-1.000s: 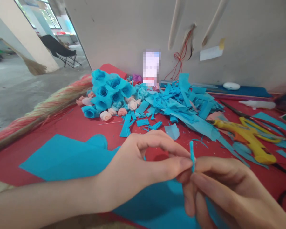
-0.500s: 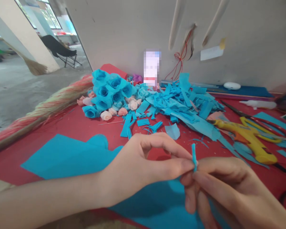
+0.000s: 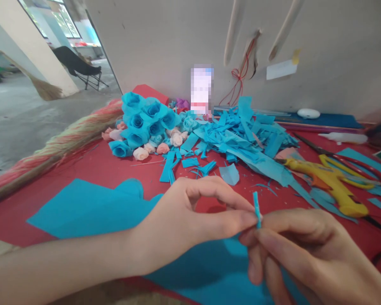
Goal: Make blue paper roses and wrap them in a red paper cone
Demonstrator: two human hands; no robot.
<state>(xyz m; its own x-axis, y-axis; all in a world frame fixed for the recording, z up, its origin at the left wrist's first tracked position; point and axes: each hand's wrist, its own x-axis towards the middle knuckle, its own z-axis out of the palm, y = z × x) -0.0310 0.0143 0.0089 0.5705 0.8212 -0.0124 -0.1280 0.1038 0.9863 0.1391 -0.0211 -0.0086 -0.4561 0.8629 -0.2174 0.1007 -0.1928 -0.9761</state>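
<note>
A thin, narrow strip of blue paper [image 3: 256, 205] stands up between the fingertips of both hands. My left hand [image 3: 203, 216] pinches it from the left, thumb and index finger together. My right hand [image 3: 305, 245] grips it from the right, and its lower fingers are curled beneath. The strip's lower end is hidden by the fingertips. Under and behind the hands lie blue paper sheets [image 3: 92, 209] on the red tabletop [image 3: 92, 165]. Farther back is a bunch of blue paper roses [image 3: 139, 120], with small pink and cream paper roses [image 3: 141, 153] beside it.
A heap of blue paper scraps [image 3: 235, 131] lies at the back centre. On the right are a yellow glue gun [image 3: 336, 182], scissors [image 3: 365, 167] and a white bottle [image 3: 343, 137]. A blurred phone [image 3: 202, 89] leans on the back panel. A straw broom [image 3: 70, 131] runs along the left edge.
The upper end of the blue paper strip has tipped slightly to the left. Both hands keep their pinch and have barely moved.
</note>
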